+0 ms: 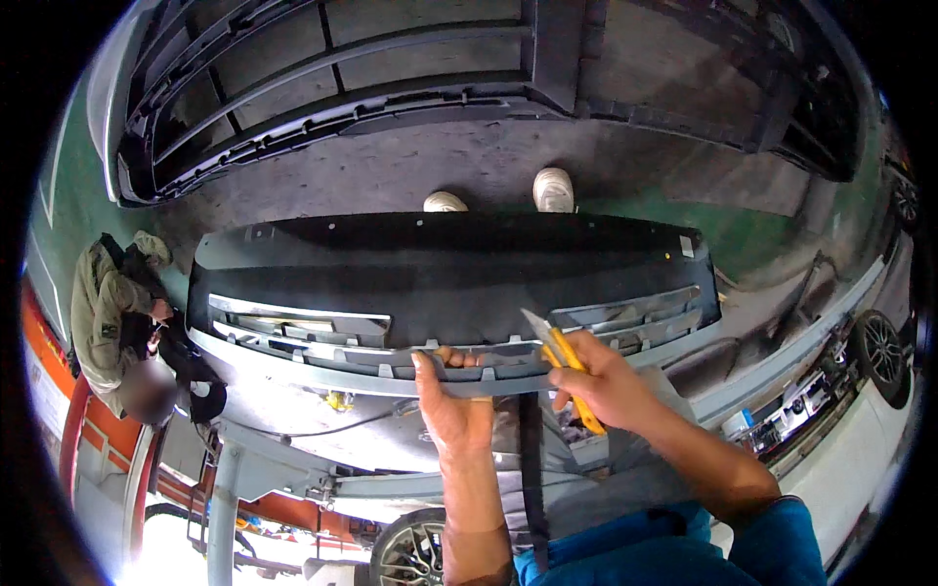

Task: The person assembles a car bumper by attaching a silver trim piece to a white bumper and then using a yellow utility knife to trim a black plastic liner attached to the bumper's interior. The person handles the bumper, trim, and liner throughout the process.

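A long dark car trim panel (430,269), with slotted openings and a grey lipped edge, lies across the middle of the view. Its near edge is gripped by my left hand (454,415), the thumb on one side and the fingertips showing through a slot. My right hand (604,383) is closed around a yellow utility knife (562,347). The knife's metal blade is out and points up and left, just over the panel's slotted strip. From here I cannot tell whether the blade touches the panel.
Beyond the panel's far edge, light shoes (554,190) stand on the grey floor. A large dark bumper frame (557,59) spans the far side. Another person (107,313) bends at the left. A grey metal post (223,508) is at lower left, and a car wheel (881,356) at right.
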